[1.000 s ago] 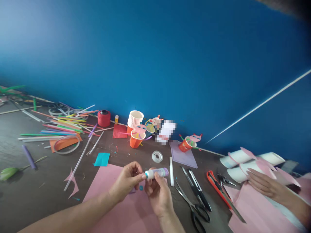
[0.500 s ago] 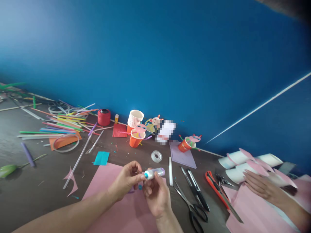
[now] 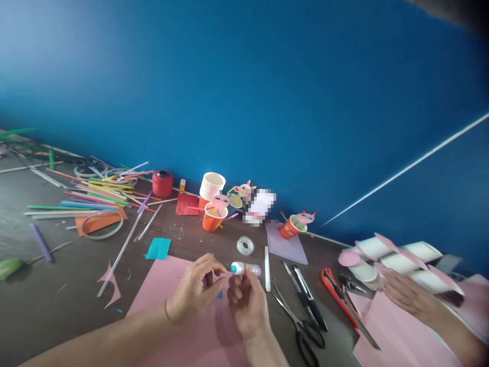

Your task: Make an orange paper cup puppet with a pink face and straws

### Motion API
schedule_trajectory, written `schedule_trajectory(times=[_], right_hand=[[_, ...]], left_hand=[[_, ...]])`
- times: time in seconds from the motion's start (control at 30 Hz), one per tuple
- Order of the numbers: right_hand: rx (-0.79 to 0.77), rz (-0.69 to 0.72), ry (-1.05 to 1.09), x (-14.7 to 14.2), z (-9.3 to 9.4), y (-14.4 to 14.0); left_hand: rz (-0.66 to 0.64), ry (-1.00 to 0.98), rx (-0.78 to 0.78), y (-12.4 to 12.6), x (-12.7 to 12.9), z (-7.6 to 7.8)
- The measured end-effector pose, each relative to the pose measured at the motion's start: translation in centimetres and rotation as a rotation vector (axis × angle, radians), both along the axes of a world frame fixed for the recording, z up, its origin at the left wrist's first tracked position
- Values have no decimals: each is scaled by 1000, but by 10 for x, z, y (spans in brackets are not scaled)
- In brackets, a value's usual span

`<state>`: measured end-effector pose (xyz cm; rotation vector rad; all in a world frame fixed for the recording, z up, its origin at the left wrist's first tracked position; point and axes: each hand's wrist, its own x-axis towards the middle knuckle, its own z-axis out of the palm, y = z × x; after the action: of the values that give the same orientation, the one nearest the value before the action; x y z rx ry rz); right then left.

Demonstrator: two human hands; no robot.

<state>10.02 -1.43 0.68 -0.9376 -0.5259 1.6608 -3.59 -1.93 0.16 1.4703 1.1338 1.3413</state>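
My right hand [image 3: 250, 308] grips a small white tube [image 3: 240, 268] with a teal end and a purplish, see-through rear. The tube lies nearly level, teal end toward my left hand. My left hand [image 3: 196, 285] has its fingers bent in a pinch beside the tube, apart from it. Something pinkish shows at its fingertips, too small to make out. Under both hands lies a large sheet of pink paper [image 3: 171, 336]. Small teal and purple bits show below my fingers, partly hidden.
Scissors [image 3: 301, 326], a white marker [image 3: 267, 268], pens [image 3: 310, 300] and a red cutter [image 3: 340, 300] lie on the right. Straws [image 3: 103, 191] cover the left back. Orange cups [image 3: 214, 220] stand by the wall. Another person's hand [image 3: 405, 293] rests among white rolls [image 3: 420, 252].
My left fingers have moved away from the tube's teal end. My right hand has turned the tube slightly. At right, the other person's hand has shifted a pink-trimmed roll.
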Motion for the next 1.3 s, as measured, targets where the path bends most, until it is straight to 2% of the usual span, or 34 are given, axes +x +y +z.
schedule_trajectory(times=[0.1,0.23,0.83,1.07,1.3], right_hand=[[-95,-18,52,-1,0,0],[-82,-18,39,-4,-1,-2],[-102,-2,47,-5,-3,-4],[-135,6,79,-5,-4,-3],[-151,15,78,-3,-5,-1]], left_hand=[[9,111,72,0,-2,-2],[24,201,123,3,-4,-4],[-16,334,284,1,-5,-1],[-56,345,249,1,-4,-4],[-70,232,180,4,-2,3]])
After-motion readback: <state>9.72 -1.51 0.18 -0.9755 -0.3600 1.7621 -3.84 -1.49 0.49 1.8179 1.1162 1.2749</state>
